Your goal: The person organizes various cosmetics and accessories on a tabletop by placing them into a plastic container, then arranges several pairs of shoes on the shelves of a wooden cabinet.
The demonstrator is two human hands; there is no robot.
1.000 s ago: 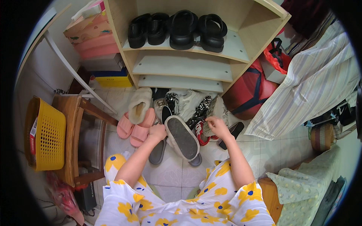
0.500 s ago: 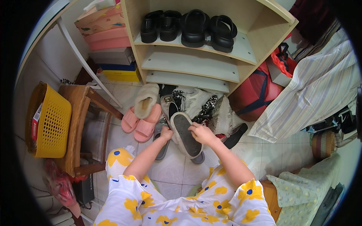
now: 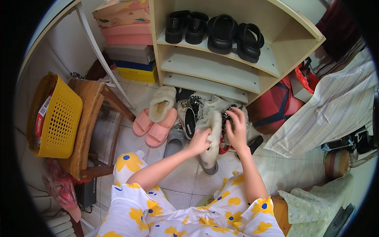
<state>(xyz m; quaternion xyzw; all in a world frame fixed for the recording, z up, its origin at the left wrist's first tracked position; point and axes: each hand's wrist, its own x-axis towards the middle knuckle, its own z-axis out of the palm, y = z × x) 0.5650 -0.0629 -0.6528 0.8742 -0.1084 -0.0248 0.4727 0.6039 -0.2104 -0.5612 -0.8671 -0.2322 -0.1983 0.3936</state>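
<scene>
My left hand [image 3: 200,142] grips a cream fluffy slipper [image 3: 214,132], which stands on its edge with the sole turned out of sight. Just to the right of it, my right hand [image 3: 237,130] is raised with fingers spread, holding nothing. The matching fluffy slipper [image 3: 167,94] rests against a pair of pink slides [image 3: 160,134] on the left. Grey clogs lie on the floor: one [image 3: 175,144] left of my left hand, another [image 3: 210,169] below the held slipper and partly hidden. Behind my hands are a silver-and-black shoe [image 3: 187,118] and several jumbled shoes.
A wooden shoe rack [image 3: 213,63] stands ahead, with black clogs [image 3: 222,33] and other black shoes [image 3: 186,27] on its upper shelf. Left are stacked shoeboxes [image 3: 126,39] and a wooden chair [image 3: 90,114] bearing a yellow basket [image 3: 63,122]. A striped cloth [image 3: 327,106] hangs at right.
The fluffy slipper has turned from sole-up onto its edge and shifted right. My right hand has let go of it and opened. The whole view has shifted slightly.
</scene>
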